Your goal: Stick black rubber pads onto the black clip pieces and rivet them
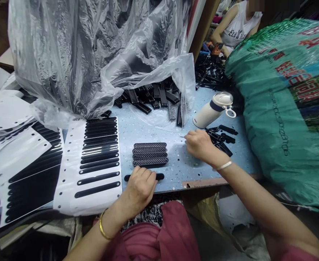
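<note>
My left hand (140,186) is closed over a long black plastic piece with rounded ends (160,176), whose two tips stick out on either side near the table's front edge. Just beyond it lie several black pieces with a lattice pattern (150,154), side by side in a block. My right hand (200,145) is closed in a pinch farther right. From its fingertips a thin dark pointed tool (182,136) sticks out to the left; the rest of it is hidden in the hand. To the left, a white sheet (70,174) carries rows of black rounded strips (98,189).
A white bottle (208,111) stands behind my right hand, near a heap of loose black parts (224,139). More black parts (163,96) spill from a clear plastic bag (80,47). A bulky green sack (268,119) flanks the right side. Another person (239,25) sits beyond.
</note>
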Action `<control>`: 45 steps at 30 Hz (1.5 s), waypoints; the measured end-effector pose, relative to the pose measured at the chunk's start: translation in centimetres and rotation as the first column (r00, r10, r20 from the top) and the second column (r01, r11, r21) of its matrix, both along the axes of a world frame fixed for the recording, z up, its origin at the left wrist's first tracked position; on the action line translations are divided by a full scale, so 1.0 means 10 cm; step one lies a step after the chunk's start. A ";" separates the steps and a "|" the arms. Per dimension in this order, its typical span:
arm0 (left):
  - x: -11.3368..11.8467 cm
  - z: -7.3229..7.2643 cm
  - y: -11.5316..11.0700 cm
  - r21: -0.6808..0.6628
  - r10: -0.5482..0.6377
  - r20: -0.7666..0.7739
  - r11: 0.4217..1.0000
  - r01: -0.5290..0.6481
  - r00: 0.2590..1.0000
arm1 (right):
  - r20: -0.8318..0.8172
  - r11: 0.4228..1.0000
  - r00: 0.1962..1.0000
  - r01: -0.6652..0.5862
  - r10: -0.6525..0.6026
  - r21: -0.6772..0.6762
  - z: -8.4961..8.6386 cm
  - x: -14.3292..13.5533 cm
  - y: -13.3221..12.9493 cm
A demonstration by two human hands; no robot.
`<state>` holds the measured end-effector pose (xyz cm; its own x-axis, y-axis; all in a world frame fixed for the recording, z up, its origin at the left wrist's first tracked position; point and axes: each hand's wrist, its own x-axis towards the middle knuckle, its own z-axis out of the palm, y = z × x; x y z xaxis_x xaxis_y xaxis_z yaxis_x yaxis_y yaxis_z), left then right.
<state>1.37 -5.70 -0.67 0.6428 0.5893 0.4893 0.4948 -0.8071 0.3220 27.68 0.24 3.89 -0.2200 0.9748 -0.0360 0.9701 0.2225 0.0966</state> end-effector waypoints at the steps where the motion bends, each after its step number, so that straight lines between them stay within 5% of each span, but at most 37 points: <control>1: -0.01 0.00 0.00 -0.011 -0.001 0.005 1.000 0.001 1.000 | 0.105 0.992 0.994 0.037 -0.024 -0.120 0.01 -0.02 0.14; 5: -0.05 -0.01 -0.01 -0.036 -0.003 0.000 0.999 0.003 1.000 | 0.247 0.934 0.969 0.117 -0.032 -0.338 -0.07 -0.17 0.54; 12: -0.07 -0.05 -0.02 -0.095 0.009 -0.006 0.995 -0.010 1.000 | 0.201 0.946 0.978 0.110 -0.049 -0.305 -0.13 -0.21 0.68; 15: -0.07 -0.06 -0.01 -0.106 0.017 0.001 0.994 -0.017 1.000 | 0.107 0.983 0.990 0.107 -0.091 -0.151 0.03 -0.22 0.46; 17: -0.07 -0.04 -0.01 -0.118 0.015 0.015 0.993 -0.013 1.000 | -0.189 0.999 0.981 0.052 -0.053 -0.013 0.13 -0.29 0.16; 19: -0.08 0.00 -0.02 -0.126 0.013 0.056 0.992 -0.006 0.998 | -0.623 0.996 0.777 -0.081 0.089 0.041 0.19 -0.40 -0.21; 21: -0.10 0.08 -0.07 -0.113 0.023 0.138 0.994 -0.008 0.990 | -0.806 0.983 0.575 -0.182 0.139 0.039 0.20 -0.54 -0.58; 25: -0.09 0.23 -0.25 -0.199 0.070 0.301 0.980 -0.009 0.951 | -0.847 0.964 0.519 -0.263 0.116 -0.029 0.12 -0.76 -1.11; 29: -0.03 0.26 -0.41 -0.472 0.036 0.301 0.874 0.116 0.953 | -0.867 0.948 0.471 -0.318 0.161 0.004 0.01 -0.83 -1.29; 35: 0.02 0.21 -0.46 -0.698 0.209 0.330 0.710 0.089 0.921 | -0.910 0.993 0.405 -0.108 0.091 0.051 -0.17 -0.79 -1.32; 40: 0.06 0.17 -0.45 -0.559 0.181 0.333 0.828 0.040 0.925 | -0.891 0.992 0.436 -0.082 0.127 0.101 -0.21 -0.80 -1.32; 45: 0.04 0.11 -0.35 -0.133 0.139 0.324 0.986 -0.101 0.936 | -0.888 0.992 0.452 0.041 0.088 0.119 -0.24 -0.71 -1.22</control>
<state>1.73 -9.15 0.48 0.3769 0.7155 0.5883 0.4357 -0.6974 0.5691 20.55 -11.95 1.52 -0.0912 0.9511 0.2952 0.5339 0.2969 -0.7917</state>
